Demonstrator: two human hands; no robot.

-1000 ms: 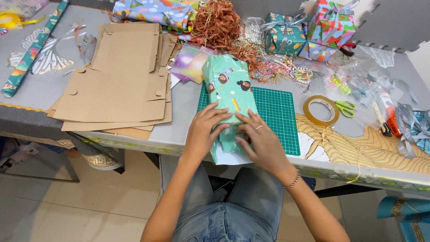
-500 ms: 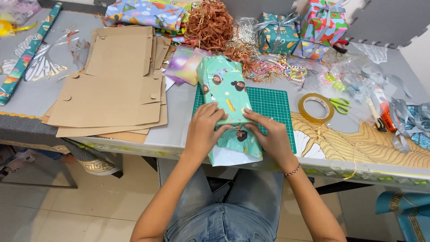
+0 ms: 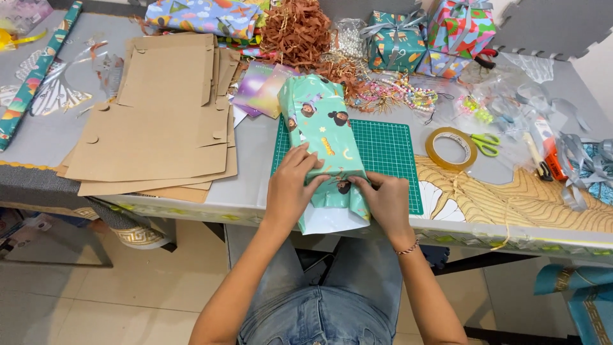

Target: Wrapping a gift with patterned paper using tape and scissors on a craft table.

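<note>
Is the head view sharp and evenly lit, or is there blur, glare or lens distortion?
Head view: even, soft light with faint shadows; left hand, right hand and teal patterned wrapped box look sharp; slight sheen on the clear plastic bags; table edge bows a little, suggesting wide-angle distortion.

Bright, even light, soft shadows, sharp focus, slight edge distortion.

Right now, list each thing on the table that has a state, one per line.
Gift box: wrapped in green paper, near end unfolded, white flap open.
Left hand: fingers pressing the paper's left side.
Right hand: pinching the right fold.
Tape roll: lying flat.
Scissors: closed.
Cardboard sheets: flat, stacked.
Back gifts: wrapped, ribboned.
</note>
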